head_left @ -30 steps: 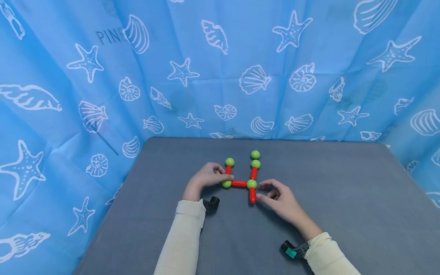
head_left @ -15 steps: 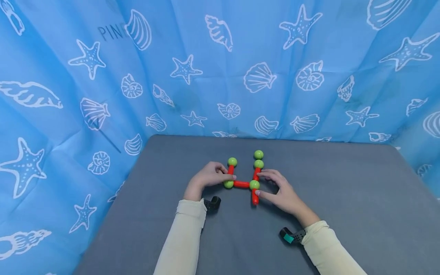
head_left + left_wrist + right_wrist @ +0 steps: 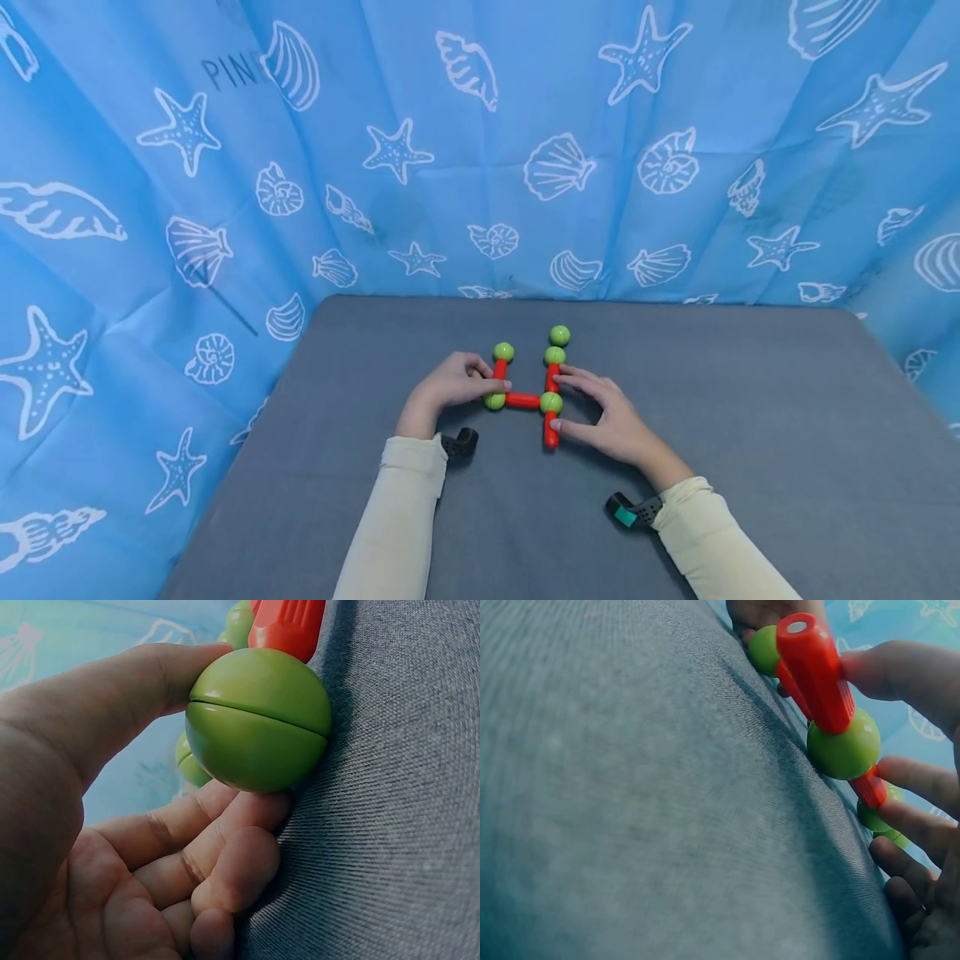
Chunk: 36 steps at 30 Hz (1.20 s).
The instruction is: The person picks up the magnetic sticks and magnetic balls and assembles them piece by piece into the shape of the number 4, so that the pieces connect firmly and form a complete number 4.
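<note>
Green balls and red rods lie joined in a shape like a lowercase h turned over on the grey table. My left hand (image 3: 450,387) holds the left corner ball (image 3: 259,720), thumb on one side and fingers on the other. A red crossbar rod (image 3: 522,401) runs from it to the right junction ball (image 3: 551,403). My right hand (image 3: 611,421) spans that junction: its thumb touches the front red rod (image 3: 816,671), whose near end is bare, and its fingers rest by the rear red rod (image 3: 553,377). Two balls stand beyond that rod, the far ball (image 3: 559,335) touching the nearer one.
The grey cloth-covered table (image 3: 337,517) reaches back to a blue curtain (image 3: 450,200) with white shells and starfish. Black wrist straps (image 3: 633,510) are on both wrists. At the left arm of the shape, another green ball (image 3: 503,352) tops a red rod.
My right hand has moved forward and left, from beside the junction ball to touching the rods with thumb and fingers. My left hand keeps its hold on the left corner.
</note>
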Each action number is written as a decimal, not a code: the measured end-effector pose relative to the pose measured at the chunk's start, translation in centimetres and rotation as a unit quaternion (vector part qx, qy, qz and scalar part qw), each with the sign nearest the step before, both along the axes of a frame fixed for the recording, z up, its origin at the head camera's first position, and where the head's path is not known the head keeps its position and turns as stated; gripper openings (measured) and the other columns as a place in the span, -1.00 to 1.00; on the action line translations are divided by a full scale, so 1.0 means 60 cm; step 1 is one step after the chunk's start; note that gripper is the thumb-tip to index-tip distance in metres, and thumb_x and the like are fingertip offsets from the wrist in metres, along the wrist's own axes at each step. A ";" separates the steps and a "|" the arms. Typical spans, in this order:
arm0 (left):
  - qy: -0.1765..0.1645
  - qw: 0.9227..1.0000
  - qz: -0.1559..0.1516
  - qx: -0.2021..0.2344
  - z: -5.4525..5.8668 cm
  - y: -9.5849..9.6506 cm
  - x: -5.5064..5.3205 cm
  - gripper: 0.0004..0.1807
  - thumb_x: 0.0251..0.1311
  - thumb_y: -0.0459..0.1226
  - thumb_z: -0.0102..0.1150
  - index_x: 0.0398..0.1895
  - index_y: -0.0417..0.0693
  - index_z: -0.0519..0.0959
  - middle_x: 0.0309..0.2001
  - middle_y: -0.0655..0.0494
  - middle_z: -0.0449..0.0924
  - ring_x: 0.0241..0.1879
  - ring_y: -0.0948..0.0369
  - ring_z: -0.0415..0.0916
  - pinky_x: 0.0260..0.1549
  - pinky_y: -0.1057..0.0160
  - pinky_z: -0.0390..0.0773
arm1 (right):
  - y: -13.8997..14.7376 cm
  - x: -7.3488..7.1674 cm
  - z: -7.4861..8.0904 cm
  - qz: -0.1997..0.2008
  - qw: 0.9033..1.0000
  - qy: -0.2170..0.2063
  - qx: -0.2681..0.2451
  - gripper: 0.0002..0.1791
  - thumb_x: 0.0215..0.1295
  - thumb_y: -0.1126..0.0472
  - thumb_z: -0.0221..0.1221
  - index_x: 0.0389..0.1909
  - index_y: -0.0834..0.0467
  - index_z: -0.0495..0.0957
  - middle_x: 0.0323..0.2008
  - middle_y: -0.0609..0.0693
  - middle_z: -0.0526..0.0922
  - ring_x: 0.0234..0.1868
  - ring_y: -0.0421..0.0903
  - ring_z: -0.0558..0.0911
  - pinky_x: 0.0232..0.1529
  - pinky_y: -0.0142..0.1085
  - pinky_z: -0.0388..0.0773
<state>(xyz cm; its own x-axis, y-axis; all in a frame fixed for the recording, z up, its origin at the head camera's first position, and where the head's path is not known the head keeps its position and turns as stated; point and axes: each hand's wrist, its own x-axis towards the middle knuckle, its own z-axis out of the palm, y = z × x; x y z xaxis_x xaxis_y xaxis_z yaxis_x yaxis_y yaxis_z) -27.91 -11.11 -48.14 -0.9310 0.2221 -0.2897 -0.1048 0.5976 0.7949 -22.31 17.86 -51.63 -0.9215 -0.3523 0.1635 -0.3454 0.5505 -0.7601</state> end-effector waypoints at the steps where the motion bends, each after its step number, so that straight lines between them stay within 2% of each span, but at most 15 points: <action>1: 0.000 1.000 0.000 0.001 -0.001 0.000 0.000 -0.55 0.14 0.14 0.55 -0.20 0.00 0.69 -0.47 0.12 0.49 -0.43 0.15 0.41 -0.38 0.21 0.40 | 0.000 0.000 -0.001 0.000 1.000 0.000 0.001 -0.25 0.27 -0.08 0.49 0.46 -0.02 0.52 0.60 0.02 0.36 0.50 0.18 0.33 0.41 0.37 0.28; 6: 0.001 1.000 -0.003 0.002 -0.002 0.000 0.000 -0.54 0.14 0.14 0.55 -0.20 0.00 0.69 -0.45 0.12 0.50 -0.41 0.15 0.42 -0.38 0.21 0.40 | 0.001 -0.002 -0.004 -0.002 1.000 0.005 0.010 -0.22 0.24 -0.13 0.50 0.46 -0.07 0.52 0.59 0.01 0.37 0.50 0.16 0.34 0.40 0.37 0.28; 20: -0.003 1.000 -0.005 0.005 0.001 0.000 0.001 -0.56 0.15 0.12 0.55 -0.20 0.00 0.69 -0.45 0.13 0.50 -0.41 0.16 0.41 -0.37 0.21 0.39 | 0.000 0.001 0.000 -0.004 1.000 0.012 0.001 -0.22 0.21 -0.11 0.53 0.44 -0.06 0.54 0.54 0.02 0.45 0.45 0.15 0.39 0.37 0.33 0.34; 27: 0.002 1.000 -0.005 0.009 0.009 0.001 0.005 -0.56 0.15 0.10 0.55 -0.21 -0.03 0.68 -0.49 0.13 0.49 -0.45 0.16 0.40 -0.38 0.22 0.41 | 0.000 0.003 0.003 -0.005 1.000 0.009 -0.023 -0.33 0.32 -0.03 0.47 0.42 -0.03 0.55 0.48 0.02 0.50 0.42 0.12 0.44 0.38 0.26 0.37; 31: 0.007 1.000 -0.008 0.010 0.012 0.003 0.007 -0.57 0.16 0.10 0.55 -0.20 -0.03 0.68 -0.50 0.14 0.49 -0.44 0.17 0.41 -0.37 0.23 0.41 | 0.003 0.002 0.005 -0.018 0.998 0.004 -0.066 -0.46 0.41 0.10 0.40 0.36 0.07 0.58 0.36 0.08 0.59 0.30 0.12 0.58 0.31 0.07 0.48; 33: 0.007 1.000 -0.011 0.011 0.012 0.003 0.008 -0.57 0.17 0.09 0.55 -0.21 -0.04 0.68 -0.51 0.14 0.48 -0.45 0.17 0.40 -0.38 0.23 0.40 | 0.004 0.000 0.006 -0.030 0.996 -0.006 -0.089 -0.53 0.44 0.15 0.36 0.32 0.11 0.60 0.27 0.12 0.63 0.17 0.08 0.65 0.13 -0.08 0.61; 36: 0.008 1.000 -0.012 0.010 0.011 0.001 0.009 -0.59 0.17 0.08 0.54 -0.22 -0.03 0.69 -0.53 0.16 0.48 -0.47 0.18 0.38 -0.39 0.23 0.39 | 0.005 -0.006 0.009 -0.050 0.992 -0.022 -0.114 -0.60 0.49 0.19 0.32 0.28 0.17 0.62 0.20 0.17 0.66 0.01 -0.06 0.67 -0.11 -0.30 0.63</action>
<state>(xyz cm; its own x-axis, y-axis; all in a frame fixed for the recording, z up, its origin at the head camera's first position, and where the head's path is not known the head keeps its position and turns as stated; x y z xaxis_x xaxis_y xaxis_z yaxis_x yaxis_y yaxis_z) -27.39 -11.03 -47.47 -0.9295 0.2506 -0.2706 -0.0778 0.5839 0.8081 -22.64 18.18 -51.09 -0.9581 -0.2163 0.1879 -0.2616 0.3922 -0.8819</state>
